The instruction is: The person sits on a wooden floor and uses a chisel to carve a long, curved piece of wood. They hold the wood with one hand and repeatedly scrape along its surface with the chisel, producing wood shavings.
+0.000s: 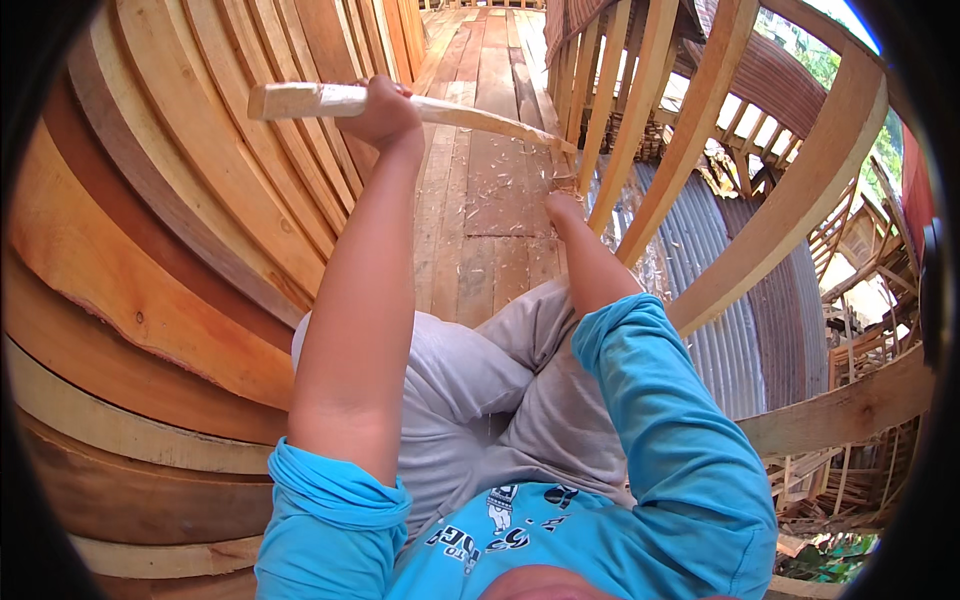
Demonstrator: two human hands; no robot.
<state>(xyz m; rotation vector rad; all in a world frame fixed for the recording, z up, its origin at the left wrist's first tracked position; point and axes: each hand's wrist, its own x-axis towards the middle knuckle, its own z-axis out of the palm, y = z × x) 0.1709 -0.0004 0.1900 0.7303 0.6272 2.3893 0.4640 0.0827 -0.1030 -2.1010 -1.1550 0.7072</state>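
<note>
A long, pale strip of wood [460,110], blocky at its left end and tapering to the right, slants across the upper middle of the view. My left hand [383,115] is wrapped round it near the thick end, with the arm stretched forward. The strip's thin end reaches the foot of the upright slats on the right. Low beside those slats is my right hand [564,207], just below the thin end. Its fingers point away from me and are hidden, so whatever they hold does not show. Pale wood shavings [485,185] are scattered over the boards between my hands.
Many boards [180,290] stand stacked on edge along the left. A plank floor [490,60] runs away ahead. Upright wooden slats [690,130] form a railing on the right, with a corrugated metal roof [720,300] beyond and below it.
</note>
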